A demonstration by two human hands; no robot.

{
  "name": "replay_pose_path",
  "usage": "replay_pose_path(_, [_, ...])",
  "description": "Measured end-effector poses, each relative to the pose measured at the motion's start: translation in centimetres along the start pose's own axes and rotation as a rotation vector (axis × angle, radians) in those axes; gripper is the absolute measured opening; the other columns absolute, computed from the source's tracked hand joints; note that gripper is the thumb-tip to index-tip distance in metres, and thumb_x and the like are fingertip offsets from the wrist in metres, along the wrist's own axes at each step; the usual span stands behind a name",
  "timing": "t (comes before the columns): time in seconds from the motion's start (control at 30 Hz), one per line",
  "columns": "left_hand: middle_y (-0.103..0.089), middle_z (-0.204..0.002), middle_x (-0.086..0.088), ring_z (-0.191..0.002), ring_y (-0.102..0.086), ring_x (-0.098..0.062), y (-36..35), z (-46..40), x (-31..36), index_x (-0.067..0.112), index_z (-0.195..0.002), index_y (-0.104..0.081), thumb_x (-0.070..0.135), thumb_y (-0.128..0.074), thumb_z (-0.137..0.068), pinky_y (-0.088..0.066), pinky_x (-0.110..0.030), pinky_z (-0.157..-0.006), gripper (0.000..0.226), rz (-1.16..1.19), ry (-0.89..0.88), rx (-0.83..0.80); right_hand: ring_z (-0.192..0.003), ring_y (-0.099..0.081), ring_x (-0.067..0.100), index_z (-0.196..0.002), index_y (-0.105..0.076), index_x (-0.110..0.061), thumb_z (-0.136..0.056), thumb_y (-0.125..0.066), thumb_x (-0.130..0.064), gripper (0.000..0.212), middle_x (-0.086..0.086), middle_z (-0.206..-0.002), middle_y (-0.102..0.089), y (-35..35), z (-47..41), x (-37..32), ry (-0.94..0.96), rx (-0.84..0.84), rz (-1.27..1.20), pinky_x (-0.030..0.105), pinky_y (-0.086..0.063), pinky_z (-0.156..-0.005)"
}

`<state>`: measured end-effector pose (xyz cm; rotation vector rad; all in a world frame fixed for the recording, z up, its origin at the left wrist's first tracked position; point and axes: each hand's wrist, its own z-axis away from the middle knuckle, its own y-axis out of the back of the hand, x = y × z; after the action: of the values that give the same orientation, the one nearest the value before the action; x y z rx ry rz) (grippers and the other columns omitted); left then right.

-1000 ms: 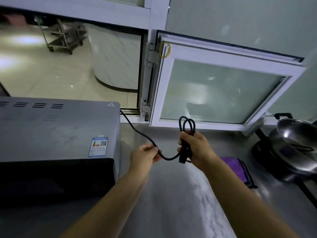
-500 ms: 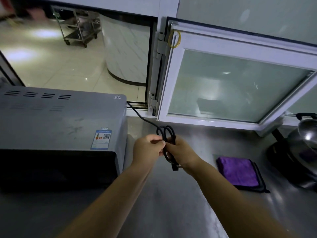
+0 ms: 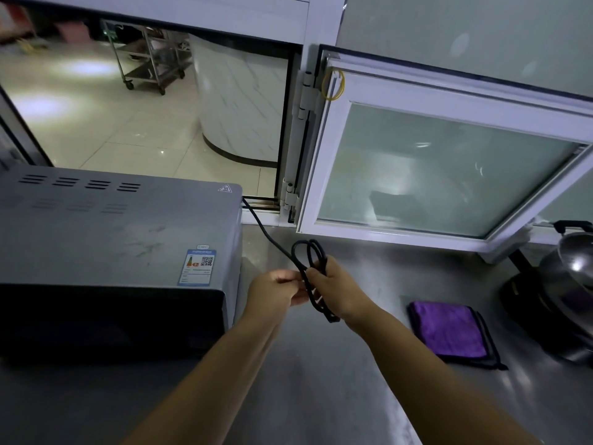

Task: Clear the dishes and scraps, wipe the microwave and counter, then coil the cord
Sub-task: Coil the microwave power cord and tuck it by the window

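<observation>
A: Where is the power cord (image 3: 272, 238)?
B: Right of the microwave (image 3: 118, 232), above the bench (image 3: 321, 380). The right hand (image 3: 333, 284) grips its coiled loops; the left hand (image 3: 276, 289) pinches the strand beside them.
A: Anything else?
B: A purple cloth (image 3: 447, 330), farther right of the microwave.

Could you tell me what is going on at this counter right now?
A person is coiling the microwave's black power cord. The right hand grips a bundle of loops, and the left hand pinches the cord right beside it. The rest of the cord runs back behind the microwave. A folded purple cloth lies on the steel counter to the right.
</observation>
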<state>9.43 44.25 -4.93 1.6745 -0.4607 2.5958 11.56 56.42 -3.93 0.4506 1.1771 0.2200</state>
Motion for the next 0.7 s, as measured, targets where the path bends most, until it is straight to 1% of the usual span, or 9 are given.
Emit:
replay_pose_path(0.1, [-0.069, -0.081, -0.012, -0.062, -0.068, -0.011, 0.1, -0.3, 0.3, 0.004, -0.085, -0.067, -0.013, -0.042, -0.087, -0.051, -0.013, -0.052, 0.031, -0.028, 0.037, -0.029, -0.072, -0.063, 0.016, -0.101, -0.048, -0.016, -0.097, -0.045, -0.029, 0.014, 0.005, -0.089, -0.063, 0.0, 0.1, 0.2, -0.037, -0.034, -0.044, 0.026, -0.051, -0.062])
replay_pose_path(0.17, [-0.066, -0.077, -0.005, -0.056, -0.061, -0.002, 0.1, -0.5, 0.3, 0.011, -0.085, -0.068, -0.008, -0.042, -0.089, -0.044, -0.009, -0.047, 0.033, -0.193, 0.036, -0.049, -0.07, -0.069, 0.015, -0.105, -0.05, -0.014, -0.098, -0.044, -0.023, 0.013, 0.006, -0.089, -0.068, -0.1, 0.2, 0.2, -0.043, -0.091, -0.132, 0.022, -0.052, -0.058])
replay_pose_path(0.23, [-0.065, -0.082, -0.002, -0.064, -0.058, -0.003, 0.4, -1.0, 0.0, 0.021, -0.086, -0.068, 0.001, -0.041, -0.093, -0.042, -0.013, -0.05, 0.034, -0.364, 0.01, -0.075, -0.066, -0.07, 0.013, -0.107, -0.051, -0.012, -0.098, -0.044, -0.019, 0.013, 0.005, -0.083, -0.07, -0.2, 0.2, 0.1, -0.051, -0.109, -0.166, 0.02, -0.05, -0.057])
replay_pose_path(0.33, [-0.065, -0.085, 0.002, -0.066, -0.056, -0.008, 1.3, -1.9, -0.7, 0.026, -0.096, -0.067, 0.008, -0.043, -0.094, -0.039, -0.013, -0.052, 0.03, -0.596, -0.172, -0.037, -0.061, -0.066, 0.008, -0.103, -0.055, -0.014, -0.096, -0.047, -0.019, 0.012, 0.0, -0.074, -0.067, 0.2, -0.2, 0.1, -0.058, -0.072, -0.078, 0.027, -0.046, -0.067])
replay_pose_path(0.43, [-0.061, -0.099, 0.001, -0.076, -0.053, -0.005, 1.8, -3.0, -0.5, 0.019, -0.111, -0.06, 0.01, -0.051, -0.091, -0.035, -0.009, -0.056, 0.024, -0.832, -0.44, 0.175, -0.057, -0.062, 0.008, -0.094, -0.06, -0.009, -0.094, -0.047, -0.018, 0.015, -0.001, -0.065, -0.063, 1.5, -0.3, 0.0, -0.043, -0.085, -0.044, 0.033, -0.048, -0.075])
replay_pose_path(0.53, [-0.052, -0.128, -0.003, -0.112, -0.05, -0.017, 1.5, -5.4, 1.2, 0.018, -0.128, -0.052, 0.004, -0.053, -0.087, -0.045, -0.025, -0.085, 0.043, -1.061, -0.639, 0.136, -0.054, -0.057, 0.012, -0.096, -0.061, -0.006, -0.094, -0.049, -0.016, 0.015, -0.003, -0.059, -0.059, 3.6, -0.6, -0.5, 0.019, -0.121, -0.131, 0.024, -0.047, -0.065])
replay_pose_path(0.6, [-0.051, -0.132, -0.005, -0.123, -0.044, -0.021, 1.2, -6.9, 3.1, 0.018, -0.129, -0.053, 0.005, -0.054, -0.086, -0.041, -0.033, -0.098, 0.044, -1.151, -0.7, 0.07, -0.049, -0.052, 0.013, -0.091, -0.059, -0.006, -0.094, -0.05, -0.012, 0.011, -0.003, -0.055, -0.054, 5.0, -1.1, -1.0, 0.071, -0.113, -0.214, 0.022, -0.043, -0.056])
replay_pose_path(0.63, [-0.055, -0.128, -0.005, -0.121, -0.045, -0.021, 1.0, -7.6, 4.0, 0.018, -0.126, -0.056, 0.008, -0.055, -0.087, -0.042, -0.033, -0.097, 0.04, -1.184, -0.721, 0.06, -0.048, -0.049, 0.014, -0.089, -0.058, -0.005, -0.094, -0.051, -0.011, 0.01, -0.002, -0.054, -0.052, 5.6, -1.5, -1.3, 0.099, -0.115, -0.257, 0.022, -0.041, -0.054])
replay_pose_path(0.7, [-0.062, -0.11, -0.003, -0.105, -0.054, -0.021, 0.6, -8.7, 5.8, 0.018, -0.111, -0.064, 0.015, -0.056, -0.087, -0.045, -0.032, -0.081, 0.026, -1.255, -0.79, 0.077, -0.045, -0.045, 0.014, -0.091, -0.058, -0.003, -0.093, -0.052, -0.009, 0.009, -0.001, -0.052, -0.048, 6.3, -2.4, -2.0, 0.15, -0.123, -0.332, 0.022, -0.038, -0.05])
